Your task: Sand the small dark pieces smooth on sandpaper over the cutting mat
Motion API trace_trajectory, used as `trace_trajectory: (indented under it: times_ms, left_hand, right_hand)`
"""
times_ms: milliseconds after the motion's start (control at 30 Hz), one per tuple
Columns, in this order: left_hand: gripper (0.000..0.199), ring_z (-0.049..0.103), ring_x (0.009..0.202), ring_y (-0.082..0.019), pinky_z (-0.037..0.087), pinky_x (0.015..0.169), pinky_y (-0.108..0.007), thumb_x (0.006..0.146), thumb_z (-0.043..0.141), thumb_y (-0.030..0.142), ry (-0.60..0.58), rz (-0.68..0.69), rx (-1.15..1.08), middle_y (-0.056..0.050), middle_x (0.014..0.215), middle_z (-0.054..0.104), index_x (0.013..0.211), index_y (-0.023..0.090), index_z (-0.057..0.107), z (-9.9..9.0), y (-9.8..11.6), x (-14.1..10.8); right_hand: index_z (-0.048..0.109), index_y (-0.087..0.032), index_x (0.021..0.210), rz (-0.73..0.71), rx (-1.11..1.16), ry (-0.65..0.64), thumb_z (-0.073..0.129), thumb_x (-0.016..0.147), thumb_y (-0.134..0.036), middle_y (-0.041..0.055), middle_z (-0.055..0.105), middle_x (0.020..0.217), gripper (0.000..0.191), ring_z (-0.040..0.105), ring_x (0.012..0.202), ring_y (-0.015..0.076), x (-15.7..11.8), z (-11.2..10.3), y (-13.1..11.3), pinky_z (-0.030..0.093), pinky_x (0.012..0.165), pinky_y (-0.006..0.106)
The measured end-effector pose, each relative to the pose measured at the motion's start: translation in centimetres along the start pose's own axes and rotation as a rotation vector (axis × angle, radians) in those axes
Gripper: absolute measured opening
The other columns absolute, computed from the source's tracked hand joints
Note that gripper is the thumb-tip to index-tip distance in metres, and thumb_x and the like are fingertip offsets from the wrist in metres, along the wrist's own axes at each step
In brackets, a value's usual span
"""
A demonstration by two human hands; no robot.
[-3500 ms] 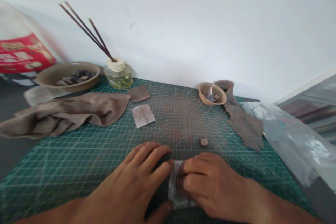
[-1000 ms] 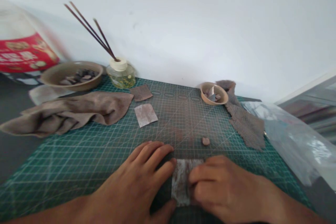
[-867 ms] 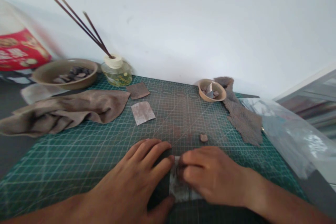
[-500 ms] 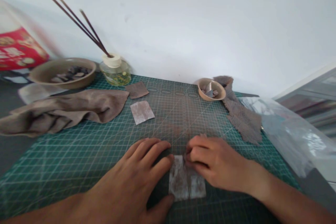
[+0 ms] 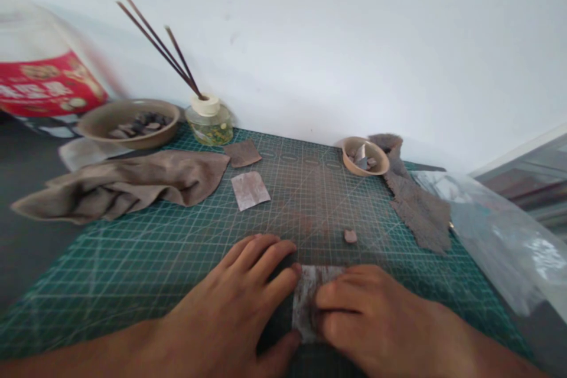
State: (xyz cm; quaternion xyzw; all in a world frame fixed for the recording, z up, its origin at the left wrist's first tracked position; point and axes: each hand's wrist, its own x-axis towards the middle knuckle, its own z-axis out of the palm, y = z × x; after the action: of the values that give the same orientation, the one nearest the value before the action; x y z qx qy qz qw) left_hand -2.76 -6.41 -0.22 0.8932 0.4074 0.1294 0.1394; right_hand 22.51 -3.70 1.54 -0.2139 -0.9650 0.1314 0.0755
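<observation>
At the far left, off the mat, stands a white plastic sack with a red printed band. Beside it sits a shallow tan bowl holding dark stones. A green gridded cutting mat carries most of the rest. Along its far edge stand a glass jar with a cream cap and dark reed sticks, then a dark brown scrap. A crumpled taupe cloth hangs over the mat's left edge, and a pale rectangular swatch lies nearer the middle.

Near the mat's front edge, the left hand rests palm down with its fingers slightly spread, the fingertips at the left edge of a whitish streaked sheet. The right hand lies over the sheet's right part, fingers held together; whether they pinch it cannot be told. The sheet looks thin, light and soft, so it would probably bend easily and is best taken by its exposed top edge.

Further right are a small brown chip, a small tan bowl, a ragged grey cloth and a clear plastic bag.
</observation>
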Motion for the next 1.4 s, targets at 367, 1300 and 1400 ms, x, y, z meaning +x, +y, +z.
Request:
trace_trajectory:
  times_ms: [367,1300,1400]
  left_hand:
    - [0.041,0.044,0.131,-0.035,0.042,0.107,-0.061,0.080,0.064,0.035,0.002,-0.019,-0.017,-0.004,0.140,0.054,0.120,0.028,0.061,-0.3,0.2,0.1]
    - [0.039,0.044,0.132,-0.036,0.043,0.107,-0.061,0.082,0.063,0.036,-0.054,-0.037,-0.055,-0.008,0.142,0.053,0.119,0.024,0.062,-1.0,0.5,0.2]
    - [0.040,0.045,0.131,-0.036,0.042,0.106,-0.063,0.083,0.063,0.036,-0.050,-0.031,-0.046,-0.008,0.141,0.053,0.121,0.025,0.061,-0.9,0.5,0.3]
  right_hand:
    - [0.063,-0.020,0.084,0.127,0.122,-0.009,0.060,0.097,-0.023,-0.0018,0.065,0.092,0.013,0.059,0.079,0.0126,0.0,0.0,-0.2,0.043,0.071,0.026]
    - [0.063,-0.021,0.082,0.005,0.056,0.006,0.057,0.094,-0.018,-0.0003,0.064,0.094,0.013,0.057,0.079,0.0135,-0.2,0.4,-0.2,0.043,0.070,0.027]
    - [0.064,-0.019,0.086,0.156,0.036,0.101,0.052,0.097,-0.017,0.0025,0.063,0.095,0.017,0.058,0.082,0.0142,0.0,0.4,0.0,0.044,0.074,0.028]
